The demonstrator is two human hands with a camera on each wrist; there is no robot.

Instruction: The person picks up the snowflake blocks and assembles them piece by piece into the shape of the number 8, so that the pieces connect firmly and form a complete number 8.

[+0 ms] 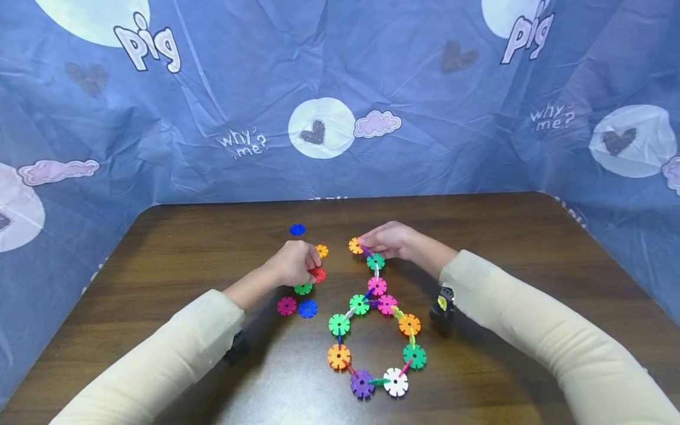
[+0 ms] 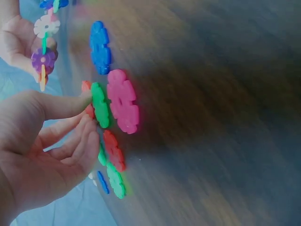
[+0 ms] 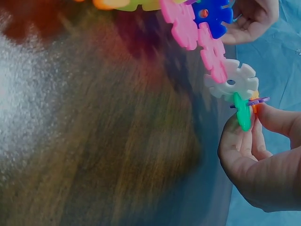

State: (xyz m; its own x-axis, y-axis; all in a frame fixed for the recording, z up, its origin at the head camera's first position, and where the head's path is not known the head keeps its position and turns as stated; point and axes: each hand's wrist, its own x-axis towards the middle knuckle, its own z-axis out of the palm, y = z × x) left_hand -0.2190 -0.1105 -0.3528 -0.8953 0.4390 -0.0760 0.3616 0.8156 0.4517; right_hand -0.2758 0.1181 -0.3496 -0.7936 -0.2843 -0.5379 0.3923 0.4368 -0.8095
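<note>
My left hand [image 1: 294,261] bends over loose plastic snowflake discs left of centre. Its thumb and fingertips pinch a red disc [image 1: 319,275], which in the left wrist view is partly hidden behind a green disc [image 2: 99,105]. At the far end of a chain of linked discs, my right hand [image 1: 392,239] pinches around a purple disc [image 3: 261,100] and an orange disc [image 1: 356,245]. From there the chain runs through a teal disc [image 1: 375,261] and a pink disc [image 1: 377,286] to a closed ring of coloured discs, including a white disc [image 1: 395,382], lying on the table.
Near my left hand lie loose discs: a blue disc [image 1: 297,229] farther back, an orange disc [image 1: 321,251], a magenta disc [image 1: 286,306] and another blue disc [image 1: 307,309]. The brown wooden table [image 1: 212,227] ends at a blue printed cloth [image 1: 425,153].
</note>
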